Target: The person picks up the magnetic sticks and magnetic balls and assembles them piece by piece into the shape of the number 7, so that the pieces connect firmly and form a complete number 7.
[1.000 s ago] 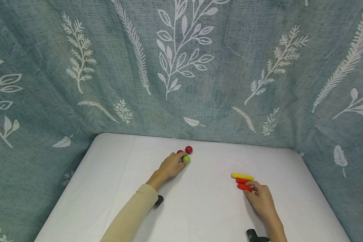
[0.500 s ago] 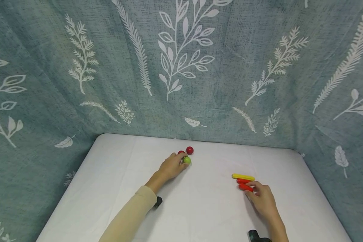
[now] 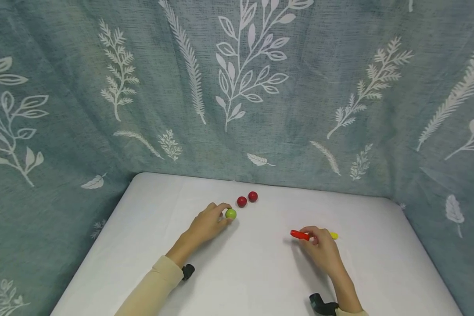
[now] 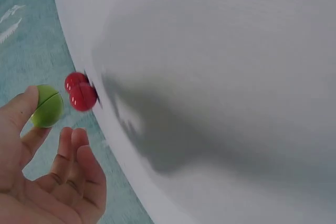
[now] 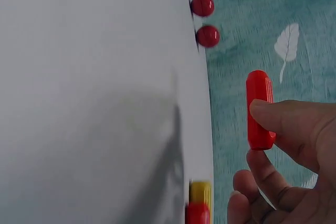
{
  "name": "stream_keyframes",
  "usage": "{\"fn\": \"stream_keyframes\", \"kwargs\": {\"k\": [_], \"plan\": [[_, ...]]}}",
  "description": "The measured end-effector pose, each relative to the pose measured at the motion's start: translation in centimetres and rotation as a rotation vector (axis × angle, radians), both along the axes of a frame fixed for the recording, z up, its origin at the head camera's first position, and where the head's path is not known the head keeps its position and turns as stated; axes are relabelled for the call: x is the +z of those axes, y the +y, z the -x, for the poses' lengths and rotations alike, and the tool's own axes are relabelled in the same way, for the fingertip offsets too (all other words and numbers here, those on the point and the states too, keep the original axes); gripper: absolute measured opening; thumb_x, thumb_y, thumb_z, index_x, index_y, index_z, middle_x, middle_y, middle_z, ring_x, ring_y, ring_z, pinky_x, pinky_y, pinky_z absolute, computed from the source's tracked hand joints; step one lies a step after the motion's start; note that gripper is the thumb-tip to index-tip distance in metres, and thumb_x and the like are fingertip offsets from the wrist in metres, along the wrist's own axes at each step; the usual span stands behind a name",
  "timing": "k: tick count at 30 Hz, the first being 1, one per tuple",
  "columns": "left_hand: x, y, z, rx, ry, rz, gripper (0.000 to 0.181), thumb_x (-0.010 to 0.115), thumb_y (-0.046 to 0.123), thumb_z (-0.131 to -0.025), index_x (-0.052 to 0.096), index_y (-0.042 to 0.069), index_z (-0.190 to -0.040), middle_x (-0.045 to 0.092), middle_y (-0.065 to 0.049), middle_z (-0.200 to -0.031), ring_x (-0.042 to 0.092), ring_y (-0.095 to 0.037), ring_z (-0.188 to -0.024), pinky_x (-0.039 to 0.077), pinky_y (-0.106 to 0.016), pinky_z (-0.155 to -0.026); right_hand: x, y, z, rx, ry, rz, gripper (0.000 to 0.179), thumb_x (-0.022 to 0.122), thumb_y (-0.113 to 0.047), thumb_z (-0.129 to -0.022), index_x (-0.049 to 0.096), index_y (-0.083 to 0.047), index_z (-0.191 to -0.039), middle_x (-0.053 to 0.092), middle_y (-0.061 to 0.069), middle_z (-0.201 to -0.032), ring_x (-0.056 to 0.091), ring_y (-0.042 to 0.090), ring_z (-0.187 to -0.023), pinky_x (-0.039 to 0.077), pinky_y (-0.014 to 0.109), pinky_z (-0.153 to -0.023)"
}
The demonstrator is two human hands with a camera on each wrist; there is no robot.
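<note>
My left hand (image 3: 205, 225) pinches a small green ball (image 3: 231, 214) between thumb and finger, its other fingers loosely bent in the left wrist view. A thin dark seam crosses that ball (image 4: 47, 107). Two shiny red balls (image 3: 242, 202) lie just beyond it near the table's far edge. On the right, my right hand (image 3: 323, 250) grips a short red rod (image 5: 259, 111) with tapered ends by its side, above the cloth. Behind that hand a yellow rod (image 3: 334, 235) lies mostly hidden. The right wrist view shows a second red rod (image 5: 198, 214) beside the yellow one.
A white cloth covers the table (image 3: 245, 272), whose far edge meets a blue-green leaf-patterned curtain (image 3: 237, 145). Black wrist devices (image 3: 322, 304) sit under both forearms.
My left hand has drawn the green ball back and left, away from the red balls. My right hand has lifted one red rod off the group and moved it left.
</note>
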State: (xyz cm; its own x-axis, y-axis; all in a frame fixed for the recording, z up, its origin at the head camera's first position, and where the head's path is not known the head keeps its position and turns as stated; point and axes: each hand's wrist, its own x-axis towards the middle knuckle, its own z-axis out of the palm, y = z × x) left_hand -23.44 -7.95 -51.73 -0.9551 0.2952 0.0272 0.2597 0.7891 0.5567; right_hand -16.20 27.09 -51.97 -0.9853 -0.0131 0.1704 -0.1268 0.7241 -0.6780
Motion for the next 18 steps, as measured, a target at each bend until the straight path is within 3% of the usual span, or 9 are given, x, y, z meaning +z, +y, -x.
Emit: {"fn": "stream_keyframes", "kwargs": {"k": [11, 18], "plan": [[-0.1, -4.4, -2.1, 0.067, 0.01, -0.011, 0.038, 0.07, 0.034, -0.096, 0.061, 0.024, -0.131, 0.056, -0.003, -0.099, 0.057, -0.017, -0.079, 0.047, -0.037, -0.065, 0.2, -4.9, 1.6, 0.065, -0.049, 0.029, 0.024, 0.075, -0.005, -0.088, 0.07, -0.011, -0.111, 0.06, 0.01, -0.103, 0.053, 0.022, -0.083, 0.046, 0.035, -0.07], [-0.8, -7.0, -2.4, 0.124, -0.036, -0.005, 0.037, 0.069, 0.035, -0.096, 0.06, 0.024, -0.13, 0.056, -0.005, -0.101, 0.056, -0.018, -0.08, 0.046, -0.037, -0.064, -0.3, -8.3, 2.8, 0.124, -0.039, 0.061, 0.024, 0.076, -0.004, -0.087, 0.07, -0.013, -0.109, 0.059, 0.006, -0.098, 0.051, 0.021, -0.08, 0.045, 0.035, -0.069]]}}
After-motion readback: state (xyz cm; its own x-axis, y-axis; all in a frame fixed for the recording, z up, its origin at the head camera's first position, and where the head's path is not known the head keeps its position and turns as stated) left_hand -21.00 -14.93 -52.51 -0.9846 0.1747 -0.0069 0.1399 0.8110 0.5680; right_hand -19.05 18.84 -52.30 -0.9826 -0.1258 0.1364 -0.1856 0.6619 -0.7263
